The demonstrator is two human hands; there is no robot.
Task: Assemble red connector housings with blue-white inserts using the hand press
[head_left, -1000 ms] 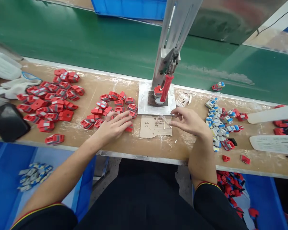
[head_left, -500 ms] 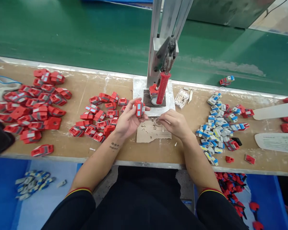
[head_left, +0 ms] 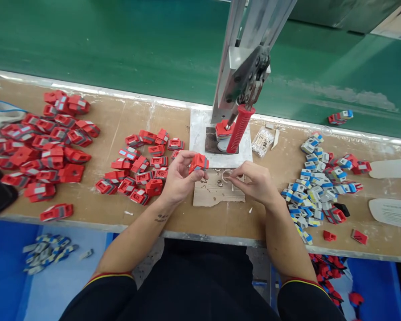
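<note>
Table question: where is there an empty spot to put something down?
Bare wood lies along the near table edge, below the middle red pile, and between the cardboard and the blue-white pile. The far-left red pile is crowded.

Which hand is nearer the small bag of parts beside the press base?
Right. The right hand sits just below the small bag, by the cardboard piece. The left hand is farther left, holding a red part.
</note>
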